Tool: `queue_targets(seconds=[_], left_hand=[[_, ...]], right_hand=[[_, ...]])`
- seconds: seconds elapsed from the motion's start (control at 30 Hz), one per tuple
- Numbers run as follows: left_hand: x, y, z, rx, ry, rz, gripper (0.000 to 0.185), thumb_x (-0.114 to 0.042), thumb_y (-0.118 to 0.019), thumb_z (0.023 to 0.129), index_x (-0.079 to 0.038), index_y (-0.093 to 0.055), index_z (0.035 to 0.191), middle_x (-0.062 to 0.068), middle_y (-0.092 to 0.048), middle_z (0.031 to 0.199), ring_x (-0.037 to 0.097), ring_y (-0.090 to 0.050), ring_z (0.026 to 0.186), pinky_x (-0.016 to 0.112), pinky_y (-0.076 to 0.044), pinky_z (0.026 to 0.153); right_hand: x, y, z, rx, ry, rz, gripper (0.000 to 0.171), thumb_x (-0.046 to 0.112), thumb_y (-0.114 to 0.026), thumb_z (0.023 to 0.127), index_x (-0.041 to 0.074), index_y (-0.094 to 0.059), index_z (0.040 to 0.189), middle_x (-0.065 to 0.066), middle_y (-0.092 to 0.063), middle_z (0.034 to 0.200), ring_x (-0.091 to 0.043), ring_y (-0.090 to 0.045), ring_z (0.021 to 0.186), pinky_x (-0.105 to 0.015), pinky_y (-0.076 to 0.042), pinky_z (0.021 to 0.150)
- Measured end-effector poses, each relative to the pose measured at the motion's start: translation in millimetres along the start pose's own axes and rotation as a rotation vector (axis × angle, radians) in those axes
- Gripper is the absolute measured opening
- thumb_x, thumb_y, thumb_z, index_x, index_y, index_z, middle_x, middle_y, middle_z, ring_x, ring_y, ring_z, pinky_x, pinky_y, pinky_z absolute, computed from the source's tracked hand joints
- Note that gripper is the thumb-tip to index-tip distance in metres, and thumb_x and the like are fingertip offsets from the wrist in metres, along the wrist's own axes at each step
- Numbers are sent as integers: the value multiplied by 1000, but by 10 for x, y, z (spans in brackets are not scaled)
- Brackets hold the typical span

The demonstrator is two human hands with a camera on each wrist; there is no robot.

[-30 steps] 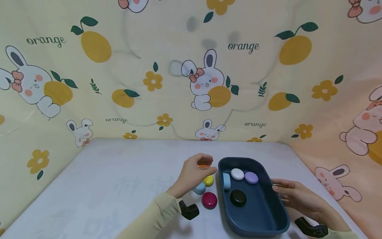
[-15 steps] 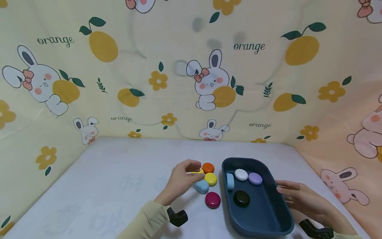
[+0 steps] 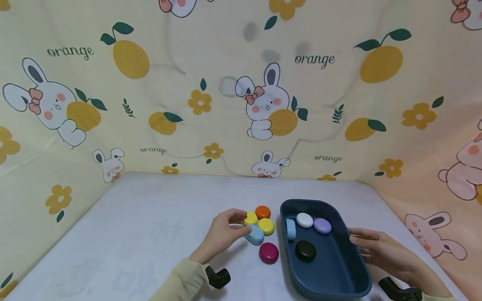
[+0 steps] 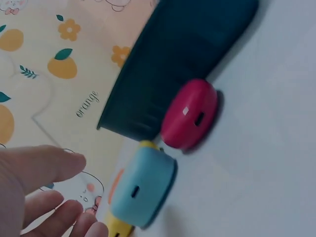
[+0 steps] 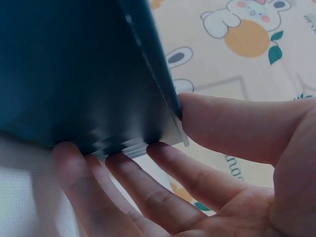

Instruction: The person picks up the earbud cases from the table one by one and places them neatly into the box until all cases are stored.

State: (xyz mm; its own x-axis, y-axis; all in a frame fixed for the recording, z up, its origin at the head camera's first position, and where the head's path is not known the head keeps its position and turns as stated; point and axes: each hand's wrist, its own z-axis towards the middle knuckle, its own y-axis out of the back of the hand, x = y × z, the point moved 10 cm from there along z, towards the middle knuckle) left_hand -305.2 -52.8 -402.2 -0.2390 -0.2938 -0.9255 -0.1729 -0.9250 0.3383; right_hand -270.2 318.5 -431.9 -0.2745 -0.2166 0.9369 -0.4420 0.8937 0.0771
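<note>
My left hand [image 3: 220,234] hovers just left of a light-blue rounded piece [image 3: 256,235] on the table. Its thumb and fingers are apart, and in the left wrist view nothing lies between them. That view shows small dark slots in the sides of the blue piece [image 4: 143,185] and a magenta piece [image 4: 191,113]. Two yellow pieces [image 3: 266,226] and an orange one [image 3: 262,212] lie beyond. At the right, my right hand [image 3: 391,253] rests its fingertips against the outer wall of a dark-blue tray [image 3: 333,276], the thumb [image 5: 222,126] at its rim.
Inside the tray are a white piece [image 3: 304,220], a purple one [image 3: 322,226], a black one [image 3: 305,251] and a light-blue one [image 3: 290,229] standing on edge against the left wall. A printed cloth [image 3: 211,54] encloses the white table [image 3: 150,234] at the back and sides.
My left hand has drawn back from beside the tray's left rim, moving left and nearer, uncovering the yellow and orange pieces. The right hand stays at the tray. The head view has shifted slightly.
</note>
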Motion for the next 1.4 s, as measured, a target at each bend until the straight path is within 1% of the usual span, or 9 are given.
queue_targets(seconds=[0.17,0.3,0.43,0.6,0.77,0.93,1.13,1.4], left_hand=[[104,-16,18,28,10,13,45,-19,-77,87,0,-61,124,10,-64,116,24,-64,102,32,-54,87],[141,-27,26,41,9,10,46,-19,-78,85,1,-61,123,11,-64,116,27,-63,104,34,-54,88],[180,-51,40,48,17,-3,45,-18,-79,85,1,-61,122,10,-64,116,25,-63,105,33,-54,88],[168,-82,53,51,3,1,41,-18,-78,86,2,-63,119,8,-65,112,23,-64,102,31,-54,86],[171,-96,43,49,4,14,40,-17,-78,86,2,-63,117,8,-66,111,22,-64,100,31,-55,86],[195,-111,28,47,11,15,37,-16,-79,85,0,-64,114,7,-66,107,20,-64,97,29,-55,84],[184,-134,28,53,-2,34,37,-14,-80,83,0,-64,113,8,-66,107,21,-64,97,28,-55,83],[209,-172,18,71,11,36,39,-12,-81,81,0,-64,113,4,-65,105,21,-63,96,29,-55,84]], right_hand=[[2,-4,4,-1,0,0,69,21,-47,106,-18,-8,147,-24,-50,139,-33,-56,118,-57,-45,96],[-2,5,-4,-15,-4,-2,69,22,-48,106,-17,-10,148,-23,-51,138,-32,-57,117,-57,-45,96],[2,17,-13,-19,-7,-8,69,22,-48,106,-18,-10,147,-22,-51,138,-31,-57,117,-57,-45,96],[-3,38,-16,-20,-3,-2,69,21,-47,106,-18,-9,147,-20,-53,137,-30,-58,116,-56,-46,96],[2,21,-18,-8,6,16,66,20,-47,106,-17,-12,148,-17,-55,135,-29,-59,115,-55,-46,96],[5,6,-12,5,4,31,65,19,-46,106,-17,-12,148,-16,-56,134,-29,-59,114,-54,-47,95],[27,-7,-6,28,14,52,63,19,-45,106,-16,-13,148,-16,-56,133,-29,-59,115,-53,-47,96],[-5,19,-7,-12,-6,16,68,23,-48,106,-15,-13,149,-17,-54,137,-29,-58,116,-54,-46,97]])
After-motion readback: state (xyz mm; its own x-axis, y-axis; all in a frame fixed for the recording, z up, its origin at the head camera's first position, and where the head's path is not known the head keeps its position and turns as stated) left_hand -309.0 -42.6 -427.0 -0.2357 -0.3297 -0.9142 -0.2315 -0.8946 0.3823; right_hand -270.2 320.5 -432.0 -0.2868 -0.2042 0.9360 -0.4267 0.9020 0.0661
